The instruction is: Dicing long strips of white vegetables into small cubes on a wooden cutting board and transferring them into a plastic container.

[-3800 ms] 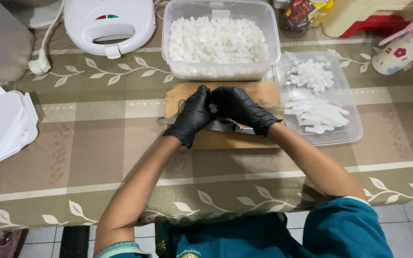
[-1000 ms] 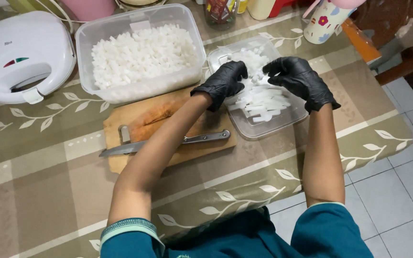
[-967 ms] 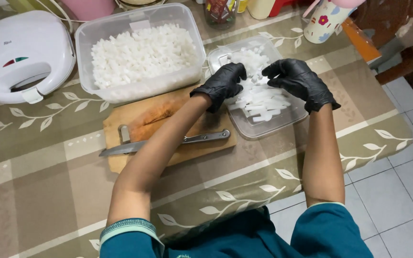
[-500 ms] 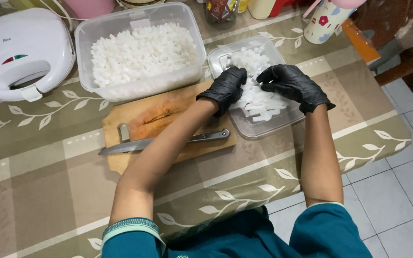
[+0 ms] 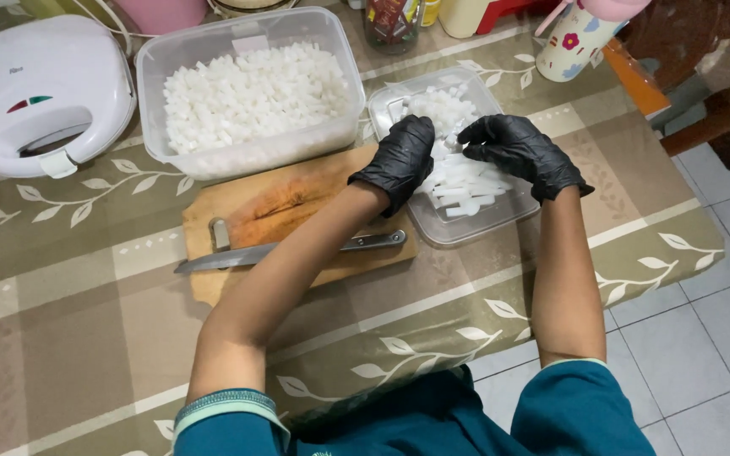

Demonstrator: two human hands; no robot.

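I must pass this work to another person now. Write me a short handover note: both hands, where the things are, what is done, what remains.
Left hand, black-gloved: reaching into the small clear plastic tray of white strips; grip unclear.
Right hand, black-gloved: over the same tray, fingertips on the strips.
Long steel knife: lying flat on the wooden cutting board, untouched.
Done: large clear plastic tub holds many small white cubes.
Left: the strips in the tray are uncut; the board carries none.
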